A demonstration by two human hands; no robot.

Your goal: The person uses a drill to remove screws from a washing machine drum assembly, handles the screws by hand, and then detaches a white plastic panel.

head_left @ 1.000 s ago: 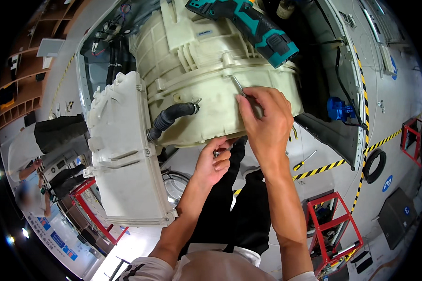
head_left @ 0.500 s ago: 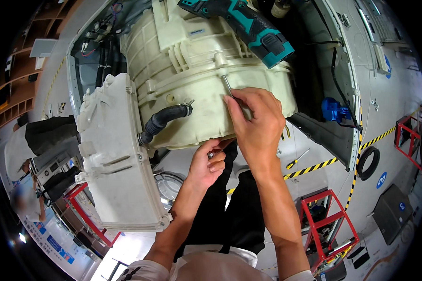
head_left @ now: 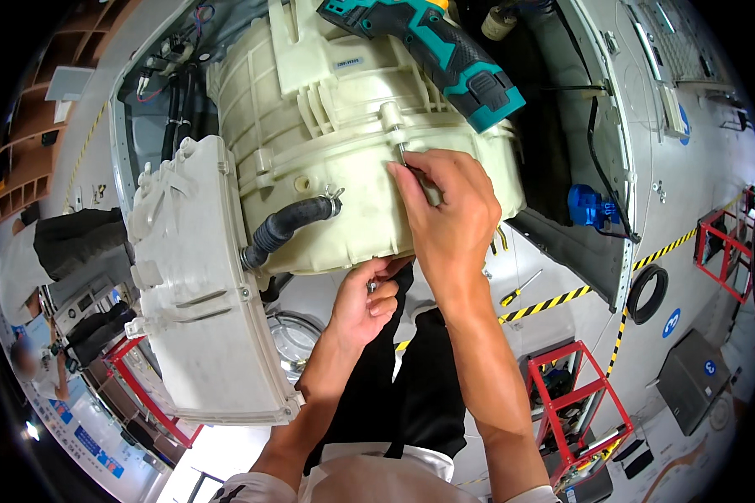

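Note:
A cream plastic washing machine tub (head_left: 361,226) fills the middle of the open cabinet. My right hand (head_left: 453,210) is closed, pinching a thin silver bolt (head_left: 401,149) between thumb and forefinger. The bolt stands in line with a round boss (head_left: 391,116) on the tub's rim, its upper end at or just inside the boss. Below the tub's lower edge my left hand (head_left: 364,306) is curled, with a small metal piece (head_left: 372,287) showing among its fingers; its kind is too small to tell. A teal and black cordless drill (head_left: 470,71) lies on top of the tub.
A black ribbed hose (head_left: 287,225) joins the tub to a grey-white panel-like box (head_left: 205,310) at left. A blue pump-like part (head_left: 591,205) hangs on the cabinet's right wall. On the floor are a screwdriver (head_left: 520,289), a black ring (head_left: 648,293) and a red frame (head_left: 579,402).
My right hand has brought the bolt up to the boss, where a gap showed less contact before. The left hand stays below the tub edge. The whole view has shifted slightly.

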